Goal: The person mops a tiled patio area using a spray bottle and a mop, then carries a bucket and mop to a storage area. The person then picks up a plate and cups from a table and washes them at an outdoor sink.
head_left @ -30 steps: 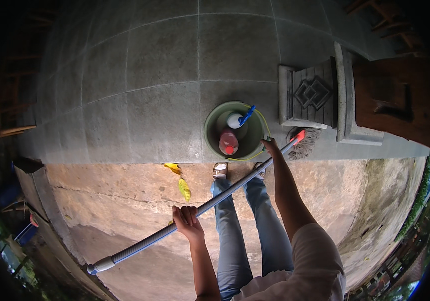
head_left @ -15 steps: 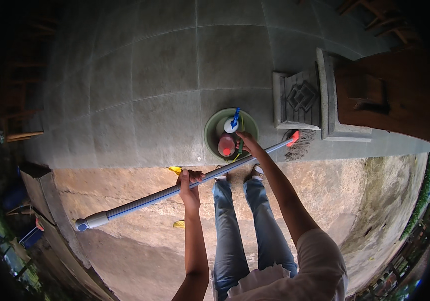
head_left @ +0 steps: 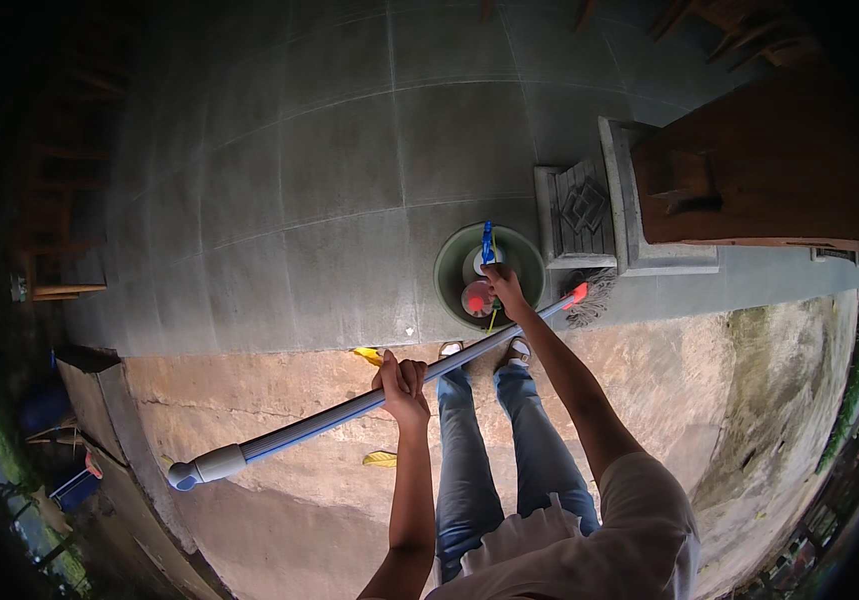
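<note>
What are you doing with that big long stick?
A person stands on a bare concrete step, holding a long mop across the body. The left hand grips the grey handle near its middle. The right hand is out by the far end, over a green bucket on the grey tiled floor. The stringy mop head lies at the foot of a stone pillar base. Something red and something blue sit in the bucket. Two yellow leaves lie near the feet.

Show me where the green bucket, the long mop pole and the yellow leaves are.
green bucket (head_left: 446, 285): head view, on its left rim.
mop pole (head_left: 299, 430): head view, on the grey-blue shaft left of the left hand.
yellow leaves (head_left: 380, 459): head view, on the lower leaf.
</note>
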Tool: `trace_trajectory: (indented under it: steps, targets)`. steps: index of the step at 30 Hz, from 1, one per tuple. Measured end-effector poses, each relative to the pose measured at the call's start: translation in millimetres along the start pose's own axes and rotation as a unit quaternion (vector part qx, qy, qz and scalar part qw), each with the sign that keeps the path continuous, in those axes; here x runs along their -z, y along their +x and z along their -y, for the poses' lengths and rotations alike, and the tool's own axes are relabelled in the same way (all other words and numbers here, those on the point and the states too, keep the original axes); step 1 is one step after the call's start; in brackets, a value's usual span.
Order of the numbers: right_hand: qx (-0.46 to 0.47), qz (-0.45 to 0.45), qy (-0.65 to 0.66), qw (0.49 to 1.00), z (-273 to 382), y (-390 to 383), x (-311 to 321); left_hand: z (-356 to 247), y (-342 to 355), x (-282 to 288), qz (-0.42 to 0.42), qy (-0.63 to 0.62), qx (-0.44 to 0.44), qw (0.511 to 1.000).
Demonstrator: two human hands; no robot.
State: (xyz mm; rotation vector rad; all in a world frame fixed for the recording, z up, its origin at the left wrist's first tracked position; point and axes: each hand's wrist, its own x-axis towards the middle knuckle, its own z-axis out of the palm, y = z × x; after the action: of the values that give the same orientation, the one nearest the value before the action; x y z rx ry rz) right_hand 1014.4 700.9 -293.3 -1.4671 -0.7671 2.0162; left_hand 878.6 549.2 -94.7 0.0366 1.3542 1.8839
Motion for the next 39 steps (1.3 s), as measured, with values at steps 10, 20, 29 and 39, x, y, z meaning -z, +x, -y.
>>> trace_trajectory:
  steps: [10, 20, 29, 39]
  targets:
    - [0.21, 0.008, -0.366, 0.907, 86, -73, 40, -153, -69, -111, 0.219, 0.001, -0.047, 0.975]
    - [0.176, 0.269, -0.484, 0.814, 179, -201, 25, -227, -109, -191, 0.166, 0.093, -0.228, 0.955]
    - [0.19, 0.199, -0.455, 0.847, 150, -263, -21, -254, -156, -237, 0.208, 0.155, -0.296, 0.919]
    - [0.241, 0.09, -0.349, 0.901, 101, -261, -65, -243, -187, -232, 0.257, 0.206, -0.271, 0.904]
